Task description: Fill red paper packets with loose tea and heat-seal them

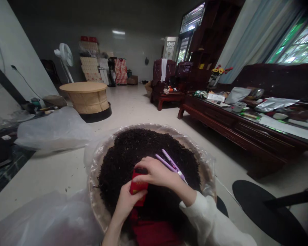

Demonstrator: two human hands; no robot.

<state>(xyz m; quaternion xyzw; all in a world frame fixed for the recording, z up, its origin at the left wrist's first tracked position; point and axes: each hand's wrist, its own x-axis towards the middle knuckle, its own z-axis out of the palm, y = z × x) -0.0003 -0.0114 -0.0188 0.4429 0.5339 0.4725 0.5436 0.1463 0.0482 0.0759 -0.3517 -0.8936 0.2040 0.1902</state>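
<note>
My left hand [127, 200] is closed round a small red packet [139, 187] with yellowish marks, held upright above a wide basket [96, 205] lined with clear plastic. Curled over the packet's top is my right hand [152, 172], its thumb across the front and its fingers at the far edge. Between them the packet's mouth looks dark; its contents are hard to make out. Dark, dry leaves that look like tea [133, 143] heap the basket. A lavender hair straightener [170, 162] lies on them, jaws apart, beyond my right wrist. Blurred red packets or cloth [154, 232] lie nearest me.
Clear plastic bags [53, 130] lie on the floor to the left. A round woven stand [87, 97] and a white fan [66, 54] are farther back. To the right stands a cluttered dark wooden table [236, 126]; a black round base [264, 208] is near my right side.
</note>
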